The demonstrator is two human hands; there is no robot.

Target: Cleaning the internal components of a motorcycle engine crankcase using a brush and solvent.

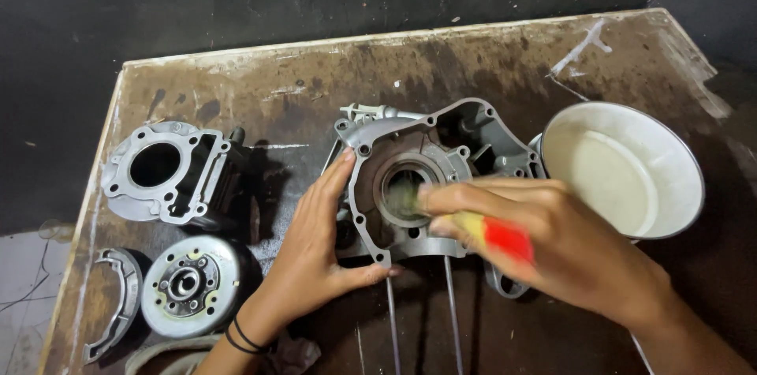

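A grey metal engine case (441,138) lies in the middle of a stained wooden table (315,75), with a round opening facing up. My left hand (315,241) holds its left edge, fingers along the rim and thumb under the bottom corner. My right hand (544,241) grips a brush with a yellow and red handle (493,235). The blurred bristle end sits at the round opening.
A white bowl with pale liquid (623,170) stands right of the case. A grey cylinder block (169,174) lies at the left, a round flywheel (189,284) and a curved metal shoe (114,300) below it. Two thin rods (449,304) stick out toward me.
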